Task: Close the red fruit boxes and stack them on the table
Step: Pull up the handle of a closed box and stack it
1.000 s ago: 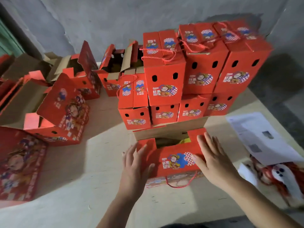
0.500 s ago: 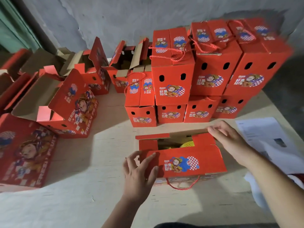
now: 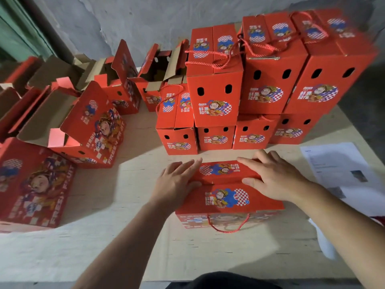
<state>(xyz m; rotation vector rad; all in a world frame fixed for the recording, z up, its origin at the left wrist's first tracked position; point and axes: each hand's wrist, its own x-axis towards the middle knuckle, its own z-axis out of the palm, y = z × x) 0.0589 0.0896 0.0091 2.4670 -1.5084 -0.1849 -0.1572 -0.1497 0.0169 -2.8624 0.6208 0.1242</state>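
A red fruit box [image 3: 228, 198] with a cartoon print and a red rope handle stands on the wooden table [image 3: 129, 236] just in front of me. Both its top flaps are folded down. My left hand [image 3: 177, 181] lies flat with straight fingers on the left end of the far flap. My right hand [image 3: 273, 178] presses flat on the right part of the same flap, thumb at the seam between the flaps. Behind it stands a stack of closed red boxes [image 3: 215, 101], two layers high.
Several open red boxes [image 3: 91, 130] with raised flaps stand at the left and back left. A flat red box [image 3: 31, 184] lies at the left edge. White printed sheets [image 3: 337, 163] lie on the right. A grey wall rises behind the stack.
The far flap, open half a second ago with fruit showing inside, is now folded down. Both hands moved onto the top of the box and press it.
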